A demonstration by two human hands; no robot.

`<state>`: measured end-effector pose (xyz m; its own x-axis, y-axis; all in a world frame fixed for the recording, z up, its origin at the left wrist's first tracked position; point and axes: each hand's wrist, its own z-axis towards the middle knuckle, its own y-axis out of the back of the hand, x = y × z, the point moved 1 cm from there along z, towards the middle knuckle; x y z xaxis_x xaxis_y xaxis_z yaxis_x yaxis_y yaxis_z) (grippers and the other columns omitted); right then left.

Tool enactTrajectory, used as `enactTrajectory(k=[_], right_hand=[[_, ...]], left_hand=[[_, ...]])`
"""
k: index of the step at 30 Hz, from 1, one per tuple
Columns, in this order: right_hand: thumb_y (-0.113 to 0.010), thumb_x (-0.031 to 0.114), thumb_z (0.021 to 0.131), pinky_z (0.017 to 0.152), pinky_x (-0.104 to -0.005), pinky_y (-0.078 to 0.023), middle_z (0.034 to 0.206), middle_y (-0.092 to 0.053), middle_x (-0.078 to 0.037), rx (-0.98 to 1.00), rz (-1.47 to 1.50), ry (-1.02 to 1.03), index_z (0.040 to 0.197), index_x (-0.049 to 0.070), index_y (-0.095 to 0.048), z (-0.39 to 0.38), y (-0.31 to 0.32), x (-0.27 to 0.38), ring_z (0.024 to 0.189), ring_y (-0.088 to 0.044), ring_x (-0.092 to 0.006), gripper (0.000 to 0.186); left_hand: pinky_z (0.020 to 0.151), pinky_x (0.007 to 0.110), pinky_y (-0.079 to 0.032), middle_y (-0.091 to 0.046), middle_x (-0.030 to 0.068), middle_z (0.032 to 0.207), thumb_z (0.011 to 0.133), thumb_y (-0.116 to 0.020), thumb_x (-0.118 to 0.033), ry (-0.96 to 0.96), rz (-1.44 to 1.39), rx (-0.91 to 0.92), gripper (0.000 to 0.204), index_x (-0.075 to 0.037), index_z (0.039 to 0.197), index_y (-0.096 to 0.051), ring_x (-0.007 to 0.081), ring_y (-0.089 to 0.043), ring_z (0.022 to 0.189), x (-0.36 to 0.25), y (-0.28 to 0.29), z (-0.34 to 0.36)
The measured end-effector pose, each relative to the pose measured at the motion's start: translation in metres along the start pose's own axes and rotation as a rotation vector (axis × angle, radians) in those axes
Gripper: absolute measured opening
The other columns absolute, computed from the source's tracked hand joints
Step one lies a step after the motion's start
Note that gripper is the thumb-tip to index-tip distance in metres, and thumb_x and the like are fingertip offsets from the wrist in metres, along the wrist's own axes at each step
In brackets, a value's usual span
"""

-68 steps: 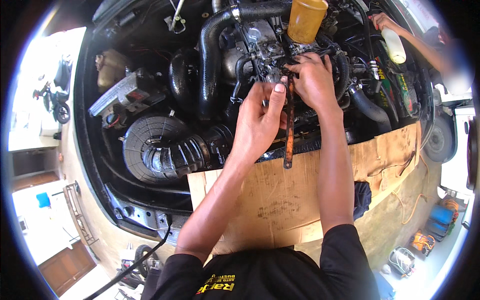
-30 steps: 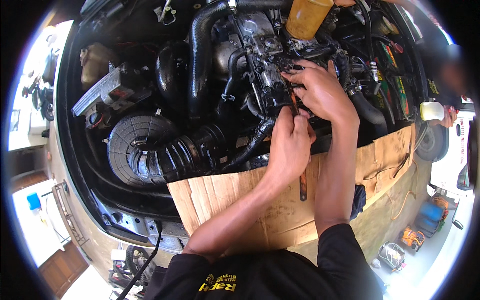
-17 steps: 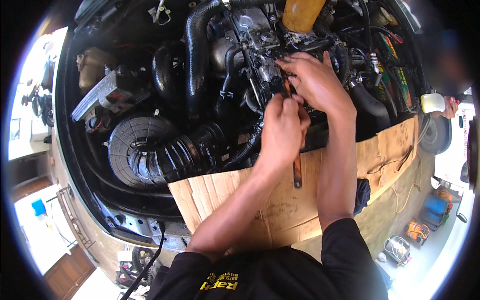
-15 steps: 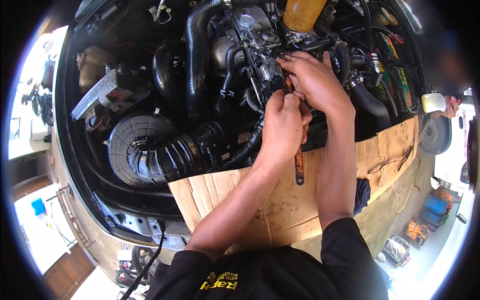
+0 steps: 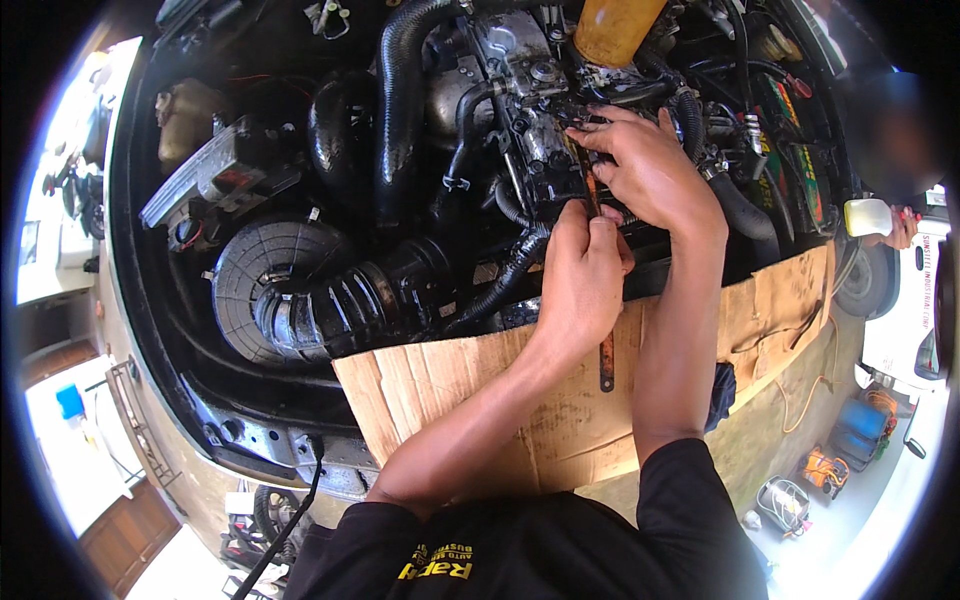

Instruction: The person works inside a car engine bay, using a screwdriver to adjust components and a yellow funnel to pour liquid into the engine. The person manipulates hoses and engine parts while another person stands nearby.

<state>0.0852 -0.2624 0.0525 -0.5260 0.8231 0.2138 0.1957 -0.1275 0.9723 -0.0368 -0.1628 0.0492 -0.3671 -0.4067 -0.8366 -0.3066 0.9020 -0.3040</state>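
I lean over an open car engine bay. My left hand (image 5: 583,275) is closed around a long rusty wrench (image 5: 605,365) whose lower end hangs down over the cardboard sheet (image 5: 480,385). The wrench's upper end reaches up to the engine block (image 5: 520,110). My right hand (image 5: 650,165) rests on the engine just above, fingertips pinching at the wrench's head and a fitting there. What lies under the fingers is hidden.
A black ribbed air hose (image 5: 345,305) and round air filter housing (image 5: 260,280) sit to the left. A yellow reservoir (image 5: 615,25) stands at the top. Another person's hand holds a white bottle (image 5: 868,215) at the right. Tools and containers lie on the floor at lower right.
My left hand has moved up along the wrench toward the engine, closer to my right hand. The other person's hand with the white bottle moved from the engine to the right edge.
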Motion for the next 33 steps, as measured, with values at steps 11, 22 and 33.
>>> enactTrajectory(k=[11, 22, 33], right_hand=[[-0.063, 0.007, 0.098, 0.126, -0.0680, -0.019, 0.148, -0.064, -0.010, -0.013, 0.043, 0.037, 0.144, 0.013, -0.067, 0.004, -0.011, -0.005, 0.150, -0.047, -0.0293, 0.046], [-0.062, 0.008, 0.099, 0.126, -0.0697, -0.017, 0.151, -0.061, -0.009, -0.005, 0.055, 0.010, 0.144, 0.017, -0.067, 0.000, -0.009, 0.001, 0.147, -0.049, -0.0294, 0.047], [-0.062, 0.008, 0.101, 0.125, -0.0731, -0.017, 0.153, -0.060, -0.008, -0.021, 0.017, 0.017, 0.144, 0.017, -0.066, 0.004, -0.005, 0.004, 0.146, -0.050, -0.0300, 0.045]], left_hand=[[0.045, 0.033, -0.042, -0.056, 0.0057, 0.069, 0.107, -0.039, -0.017, 0.006, -0.043, -0.022, 0.024, 0.001, 0.104, -0.054, 0.0132, -0.050, 0.051, -0.003, 0.003, -0.002], [0.041, 0.030, -0.038, -0.051, 0.0028, 0.066, 0.107, -0.037, -0.016, 0.092, -0.159, 0.108, 0.023, 0.000, 0.109, -0.053, 0.0123, -0.045, 0.047, -0.009, 0.012, 0.011], [0.041, 0.030, -0.037, -0.051, 0.0028, 0.066, 0.107, -0.037, -0.017, 0.101, -0.153, 0.031, 0.022, -0.001, 0.109, -0.053, 0.0119, -0.043, 0.046, -0.014, 0.004, 0.005]])
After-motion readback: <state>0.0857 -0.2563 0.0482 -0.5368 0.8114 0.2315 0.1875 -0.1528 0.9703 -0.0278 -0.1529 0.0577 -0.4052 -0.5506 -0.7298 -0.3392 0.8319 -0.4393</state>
